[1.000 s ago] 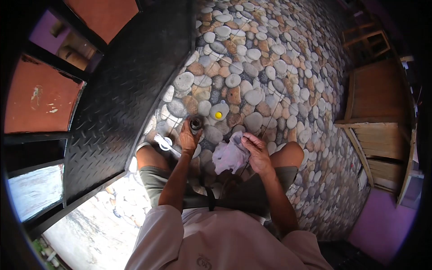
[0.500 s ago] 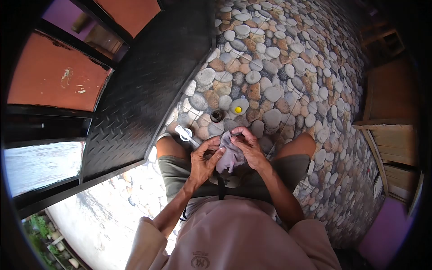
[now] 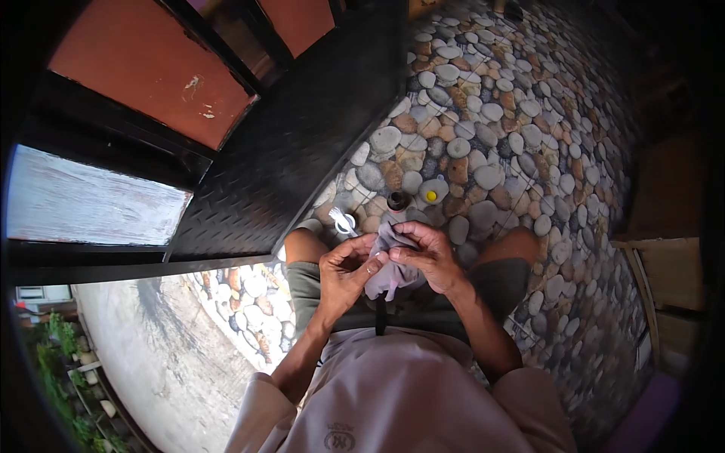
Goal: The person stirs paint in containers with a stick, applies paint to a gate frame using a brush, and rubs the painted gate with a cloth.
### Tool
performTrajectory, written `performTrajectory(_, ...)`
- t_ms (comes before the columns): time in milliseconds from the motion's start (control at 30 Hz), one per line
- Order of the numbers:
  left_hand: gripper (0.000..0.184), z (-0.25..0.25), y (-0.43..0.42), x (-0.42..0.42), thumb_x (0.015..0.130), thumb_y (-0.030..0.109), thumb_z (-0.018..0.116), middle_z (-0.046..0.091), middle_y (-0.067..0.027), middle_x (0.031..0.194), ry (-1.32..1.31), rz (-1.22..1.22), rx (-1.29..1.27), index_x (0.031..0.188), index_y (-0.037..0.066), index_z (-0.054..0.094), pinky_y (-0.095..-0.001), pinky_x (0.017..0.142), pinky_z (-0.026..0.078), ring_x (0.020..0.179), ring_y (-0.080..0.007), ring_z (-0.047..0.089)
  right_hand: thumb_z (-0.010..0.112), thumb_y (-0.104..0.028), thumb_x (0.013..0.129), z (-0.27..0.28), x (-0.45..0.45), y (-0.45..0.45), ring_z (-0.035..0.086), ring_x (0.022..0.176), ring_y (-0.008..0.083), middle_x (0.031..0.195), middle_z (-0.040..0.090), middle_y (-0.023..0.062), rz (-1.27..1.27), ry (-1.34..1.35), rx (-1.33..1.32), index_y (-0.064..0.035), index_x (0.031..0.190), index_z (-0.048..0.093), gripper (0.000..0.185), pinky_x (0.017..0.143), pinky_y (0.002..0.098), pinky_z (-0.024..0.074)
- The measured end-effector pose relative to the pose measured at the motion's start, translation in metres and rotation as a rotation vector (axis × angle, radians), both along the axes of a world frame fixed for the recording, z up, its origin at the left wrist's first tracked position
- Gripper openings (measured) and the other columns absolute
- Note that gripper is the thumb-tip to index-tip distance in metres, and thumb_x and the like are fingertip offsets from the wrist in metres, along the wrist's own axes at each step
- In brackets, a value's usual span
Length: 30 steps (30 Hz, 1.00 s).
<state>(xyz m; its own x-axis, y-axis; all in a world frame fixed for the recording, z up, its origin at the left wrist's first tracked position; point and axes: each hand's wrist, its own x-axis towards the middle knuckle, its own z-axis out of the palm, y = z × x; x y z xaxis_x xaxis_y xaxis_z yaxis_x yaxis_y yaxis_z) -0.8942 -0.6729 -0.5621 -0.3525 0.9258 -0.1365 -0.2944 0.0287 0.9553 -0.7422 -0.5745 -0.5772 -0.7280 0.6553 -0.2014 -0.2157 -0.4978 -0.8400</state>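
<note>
A greyish-lilac cloth (image 3: 394, 273) hangs bunched over my lap, a pinkish loose end dangling from its bottom. My left hand (image 3: 352, 270) pinches its left edge, with thumb and fingers pressed together. On the other side, my right hand (image 3: 430, 255) grips its upper right part. Just beyond the cloth stands a small dark open-mouthed container (image 3: 398, 201). To the right of that lies a round yellow thing (image 3: 432, 196) on a pale round piece. A white item with a ring shape (image 3: 343, 222) rests on the floor left of the container; its kind is unclear.
Pebble-patterned flooring (image 3: 491, 177) spreads ahead and to the right. A black ridged metal ramp or step (image 3: 302, 143) runs along the left, beside orange and white panels (image 3: 158, 68). Wooden furniture (image 3: 664, 275) stands at the far right. Plants (image 3: 64, 340) show lower left.
The view has turned, so the scene sits further right. Both hands stay on the cloth, whose upper part has been shifted and folded a little between the fingers.
</note>
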Motion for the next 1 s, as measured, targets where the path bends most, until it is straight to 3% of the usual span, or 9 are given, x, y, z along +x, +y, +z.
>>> performTrajectory(133,0.029,0.005,-0.020,-0.013,0.084,-0.010,0.064,0.068,-0.0112,0.102,-0.016,0.004,0.022,0.112,-0.003,0.062,-0.0288,0.086,0.053,0.095,-0.0143,0.065,0.065,-0.001,0.087,0.011,-0.012,-0.012,0.060,0.096,0.0078,0.108,0.063,0.0050,0.082,0.043,-0.130,0.0042,0.120,0.056,0.035,0.084,0.0232,0.0498)
performTrajectory(400,0.021,0.034,-0.044,-0.042,0.085,-0.002,0.068,0.069,-0.0062,0.091,0.106,-0.020,-0.036,0.106,-0.003,0.063,-0.0233,0.077,0.052,0.083,-0.0085,0.063,0.066,-0.002,0.087,0.028,-0.035,-0.023,0.059,0.097,0.0090,0.109,0.063,0.0067,0.207,0.112,-0.024,-0.0014,0.134,0.045,0.052,0.085,0.0246,0.0494)
performTrajectory(567,0.015,0.042,-0.057,-0.051,0.087,0.002,0.067,0.067,-0.0020,0.087,-0.026,-0.068,-0.053,0.102,-0.001,0.064,-0.0208,0.071,0.049,0.078,-0.0052,0.059,0.070,-0.005,0.085,0.030,-0.043,-0.019,0.061,0.098,0.0094,0.106,0.065,0.0048,0.349,0.100,0.076,0.0005,0.120,0.058,0.038,0.085,0.0241,0.0514)
performTrajectory(667,0.016,0.037,-0.063,-0.051,0.087,0.003,0.067,0.066,-0.0010,0.087,-0.133,-0.010,-0.026,0.103,0.001,0.064,-0.0206,0.072,0.048,0.078,-0.0046,0.058,0.070,-0.005,0.085,0.034,-0.051,-0.019,0.061,0.095,0.0089,0.105,0.065,0.0040,0.359,0.158,0.100,0.0014,0.116,0.060,0.033,0.084,0.0235,0.0517)
performTrajectory(833,0.017,0.036,-0.065,-0.051,0.087,0.003,0.066,0.066,-0.0015,0.088,-0.230,0.063,0.018,0.104,0.001,0.065,-0.0218,0.075,0.048,0.079,-0.0054,0.058,0.075,-0.011,0.082,0.050,-0.065,-0.026,0.057,0.104,0.0116,0.112,0.062,0.0058,0.307,0.161,0.175,-0.0024,0.115,0.060,0.037,0.094,0.0286,0.0442)
performTrajectory(1000,0.017,0.036,-0.073,-0.061,0.088,0.003,0.065,0.067,-0.0030,0.092,-0.339,0.080,0.100,0.105,0.001,0.065,-0.0231,0.076,0.050,0.080,-0.0065,0.060,0.075,-0.010,0.081,0.055,-0.084,-0.029,0.060,0.095,0.0104,0.103,0.065,0.0046,0.291,0.245,0.127,-0.0001,0.111,0.060,0.034,0.087,0.0249,0.0468)
